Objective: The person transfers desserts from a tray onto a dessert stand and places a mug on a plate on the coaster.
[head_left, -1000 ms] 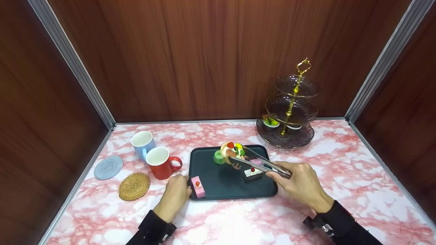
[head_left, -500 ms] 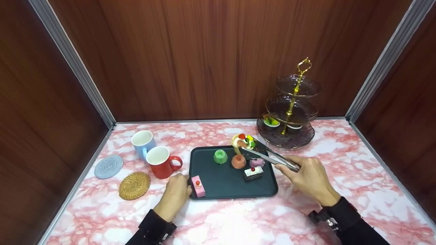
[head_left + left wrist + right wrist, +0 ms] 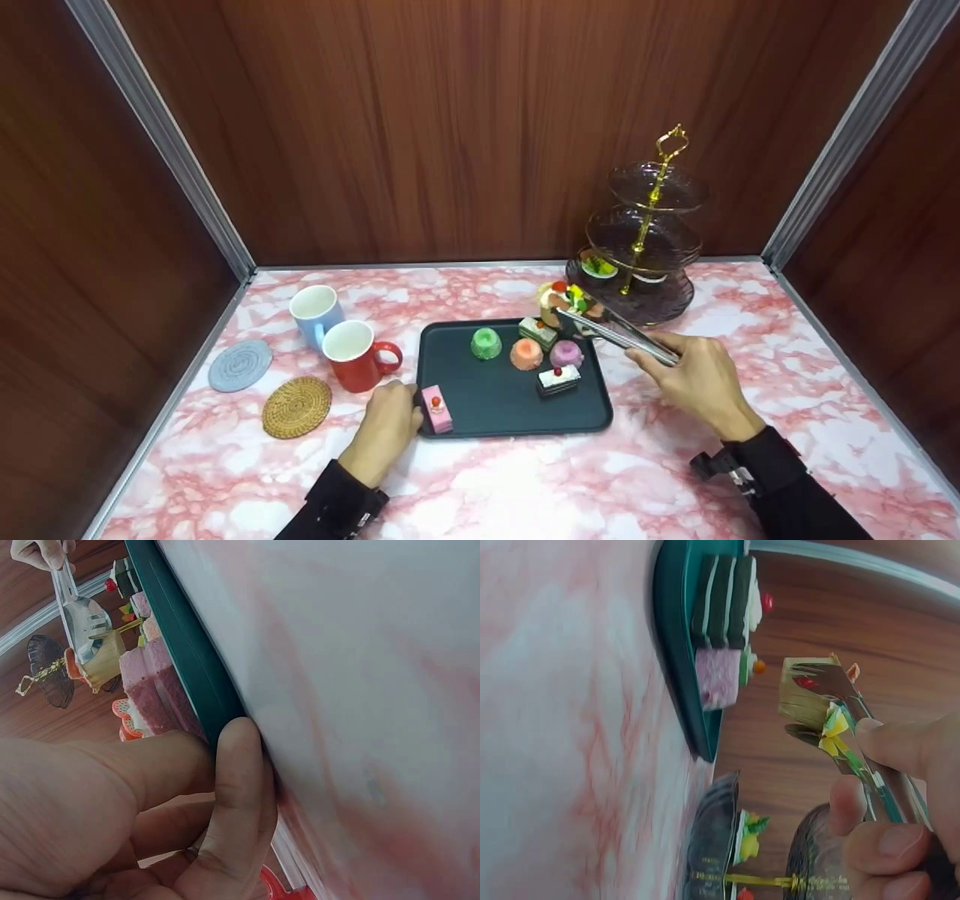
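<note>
My right hand [image 3: 701, 386] grips metal serving tongs [image 3: 611, 334]. Pinched between the tong ends is a fruit-topped tart [image 3: 551, 304] with cream, held in the air over the far right corner of the dark tray [image 3: 487, 405]. In the right wrist view the tart [image 3: 799, 697] hangs well above that tray corner. The thumb and fingers of my left hand [image 3: 384, 424] pinch the tray's left rim, next to a pink cake slice [image 3: 437, 410]. Also on the tray are a green cake [image 3: 486, 343], an orange one [image 3: 526, 354], a purple one [image 3: 566, 354] and two layered slices.
Behind the tray at the right stands a three-tier cake stand [image 3: 637, 240]; small fruit tarts [image 3: 598, 266] sit on its bottom tier. To the left are a red mug [image 3: 356, 367], a blue mug [image 3: 319, 315], a grey coaster [image 3: 240, 366] and a woven coaster [image 3: 296, 407].
My right hand has moved right and away from me, carrying the tart in the tongs from above the tray's middle toward the cake stand. The left hand stays on the tray rim.
</note>
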Available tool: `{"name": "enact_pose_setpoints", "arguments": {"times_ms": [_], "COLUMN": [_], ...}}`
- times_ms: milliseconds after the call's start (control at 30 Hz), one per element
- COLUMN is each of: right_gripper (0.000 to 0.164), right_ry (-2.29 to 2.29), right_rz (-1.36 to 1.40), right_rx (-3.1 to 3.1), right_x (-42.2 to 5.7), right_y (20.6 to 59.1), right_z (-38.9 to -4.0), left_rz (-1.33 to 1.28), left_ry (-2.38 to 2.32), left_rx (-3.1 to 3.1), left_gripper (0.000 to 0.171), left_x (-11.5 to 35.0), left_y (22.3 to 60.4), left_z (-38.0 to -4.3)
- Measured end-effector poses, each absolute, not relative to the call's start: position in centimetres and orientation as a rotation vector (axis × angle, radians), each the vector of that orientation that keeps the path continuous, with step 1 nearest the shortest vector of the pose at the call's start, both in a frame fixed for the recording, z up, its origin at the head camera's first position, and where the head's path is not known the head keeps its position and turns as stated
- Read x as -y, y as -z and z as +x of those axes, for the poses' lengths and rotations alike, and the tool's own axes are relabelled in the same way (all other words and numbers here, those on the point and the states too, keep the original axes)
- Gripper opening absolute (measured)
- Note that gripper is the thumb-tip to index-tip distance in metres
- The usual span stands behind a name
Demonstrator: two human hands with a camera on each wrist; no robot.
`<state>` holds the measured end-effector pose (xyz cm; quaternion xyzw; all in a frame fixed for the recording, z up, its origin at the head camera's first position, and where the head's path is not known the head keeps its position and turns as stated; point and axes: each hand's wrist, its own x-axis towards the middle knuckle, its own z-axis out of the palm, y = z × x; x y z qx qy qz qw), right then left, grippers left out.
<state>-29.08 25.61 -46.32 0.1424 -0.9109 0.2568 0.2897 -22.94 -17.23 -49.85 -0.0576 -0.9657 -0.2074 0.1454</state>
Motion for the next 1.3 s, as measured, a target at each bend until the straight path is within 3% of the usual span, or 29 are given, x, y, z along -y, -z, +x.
{"name": "enact_pose_setpoints", "arguments": {"times_ms": [1300], "right_gripper": [0.044], "right_ry": [-0.618], "right_rz": [0.076], "right_rx": [2.581], "right_x": [-32.5], "right_y": [46.4], "right_z": [-31.7], "left_rz": [-0.155], "left_ry": [0.598], "left_rx": [2.775], "left_gripper": [0.006], "left_x": [17.1], "left_y": [50.0], "left_z": [-22.9]}}
